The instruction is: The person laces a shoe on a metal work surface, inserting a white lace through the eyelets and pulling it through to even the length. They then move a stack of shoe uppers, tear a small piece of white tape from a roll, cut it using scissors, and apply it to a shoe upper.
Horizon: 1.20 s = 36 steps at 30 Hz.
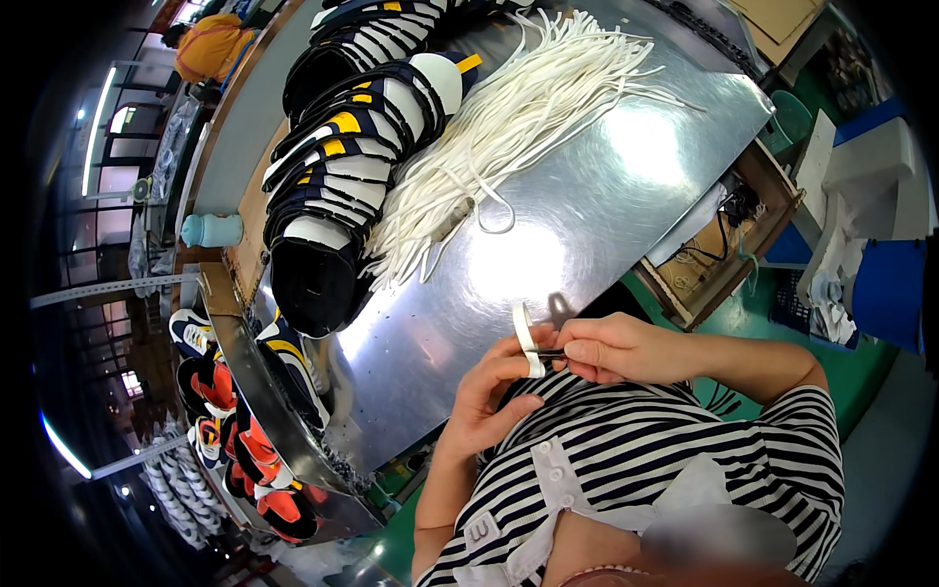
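Right hand [628, 349] closed, pinching slim black rod-shaped tool [551, 353]. Left hand [485, 396], just beside it, touches flat white looped strip [522, 329]; grip closure unclear.

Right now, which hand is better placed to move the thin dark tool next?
Probably the right hand: it already pinches the thin dark tool, while the left hand appears to hold the white strip.

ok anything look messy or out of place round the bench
Two small things: one white cord loops out sideways from the otherwise lengthwise bundle, and the wooden drawer stands open with black cable lying loosely inside.
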Each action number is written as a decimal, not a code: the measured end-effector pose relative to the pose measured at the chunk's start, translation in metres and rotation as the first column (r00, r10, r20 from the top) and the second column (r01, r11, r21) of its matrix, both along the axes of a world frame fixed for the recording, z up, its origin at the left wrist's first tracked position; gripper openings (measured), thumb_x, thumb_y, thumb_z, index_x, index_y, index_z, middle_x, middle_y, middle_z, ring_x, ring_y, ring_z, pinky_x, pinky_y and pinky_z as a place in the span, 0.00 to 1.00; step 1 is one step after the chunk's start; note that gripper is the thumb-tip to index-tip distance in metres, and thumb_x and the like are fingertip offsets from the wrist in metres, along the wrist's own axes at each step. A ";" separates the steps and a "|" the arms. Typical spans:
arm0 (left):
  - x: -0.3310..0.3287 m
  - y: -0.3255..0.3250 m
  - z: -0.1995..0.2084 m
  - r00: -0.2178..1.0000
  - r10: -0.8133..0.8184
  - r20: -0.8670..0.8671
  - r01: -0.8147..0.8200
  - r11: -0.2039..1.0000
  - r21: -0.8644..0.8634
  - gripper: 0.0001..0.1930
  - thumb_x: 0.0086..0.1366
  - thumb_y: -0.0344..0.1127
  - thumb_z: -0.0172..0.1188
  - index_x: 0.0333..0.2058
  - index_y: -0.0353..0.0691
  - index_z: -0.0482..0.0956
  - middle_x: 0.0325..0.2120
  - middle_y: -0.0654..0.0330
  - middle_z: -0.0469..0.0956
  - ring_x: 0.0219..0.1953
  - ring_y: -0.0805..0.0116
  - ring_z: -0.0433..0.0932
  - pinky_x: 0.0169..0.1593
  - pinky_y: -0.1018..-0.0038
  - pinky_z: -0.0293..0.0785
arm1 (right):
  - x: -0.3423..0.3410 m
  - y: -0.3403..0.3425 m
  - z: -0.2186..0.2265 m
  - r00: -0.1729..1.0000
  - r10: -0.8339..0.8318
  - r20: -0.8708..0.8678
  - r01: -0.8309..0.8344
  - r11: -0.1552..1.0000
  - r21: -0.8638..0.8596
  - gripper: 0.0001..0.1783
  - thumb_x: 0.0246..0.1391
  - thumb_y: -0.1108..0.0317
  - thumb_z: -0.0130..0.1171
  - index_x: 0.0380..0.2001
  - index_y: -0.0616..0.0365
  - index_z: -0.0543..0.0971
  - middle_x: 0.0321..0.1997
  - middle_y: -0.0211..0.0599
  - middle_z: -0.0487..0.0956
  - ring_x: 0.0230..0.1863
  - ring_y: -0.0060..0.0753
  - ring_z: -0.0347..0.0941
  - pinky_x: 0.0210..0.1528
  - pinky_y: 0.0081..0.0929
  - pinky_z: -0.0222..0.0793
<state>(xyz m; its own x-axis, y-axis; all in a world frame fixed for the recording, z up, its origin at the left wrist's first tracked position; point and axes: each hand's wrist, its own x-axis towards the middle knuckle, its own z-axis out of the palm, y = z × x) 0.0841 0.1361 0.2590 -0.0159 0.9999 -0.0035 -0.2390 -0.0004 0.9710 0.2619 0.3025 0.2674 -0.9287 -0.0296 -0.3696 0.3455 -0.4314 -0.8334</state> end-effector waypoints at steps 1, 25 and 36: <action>-0.002 0.000 0.000 0.999 -0.016 -0.033 0.016 1.000 0.004 0.16 0.61 0.19 0.58 0.48 0.35 0.74 0.61 0.42 0.63 0.62 0.49 0.66 0.65 0.59 0.59 | 0.001 -0.002 -0.002 1.000 -0.013 -0.013 0.013 0.999 -0.030 0.20 0.71 0.56 0.40 0.42 0.62 0.73 0.25 0.22 0.68 0.26 0.13 0.62 0.30 0.15 0.62; 0.041 -0.041 -0.014 0.959 0.252 -0.125 -0.267 0.956 -0.119 0.03 0.68 0.25 0.54 0.39 0.34 0.75 0.38 0.55 0.76 0.39 0.68 0.74 0.47 0.76 0.69 | 0.021 -0.055 -0.019 0.980 -0.183 0.080 0.199 0.926 -0.322 0.23 0.71 0.51 0.40 0.31 0.58 0.73 0.20 0.16 0.59 0.21 0.10 0.50 0.24 0.11 0.47; 0.038 -0.038 -0.013 0.835 0.195 -0.515 -0.235 0.972 -0.013 0.05 0.59 0.24 0.62 0.35 0.37 0.77 0.34 0.52 0.78 0.35 0.55 0.78 0.40 0.69 0.73 | 0.019 -0.055 -0.020 0.962 -0.062 0.265 0.176 0.883 -0.435 0.31 0.69 0.42 0.36 0.31 0.57 0.75 0.18 0.16 0.58 0.20 0.12 0.50 0.24 0.14 0.48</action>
<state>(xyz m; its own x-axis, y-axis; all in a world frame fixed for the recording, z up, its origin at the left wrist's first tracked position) 0.1224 0.0984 0.2462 -0.2501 0.9682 -0.0081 0.2843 0.0814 0.9553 0.2806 0.2476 0.2474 -0.8226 -0.1410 -0.5508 0.4286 -0.7903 -0.4378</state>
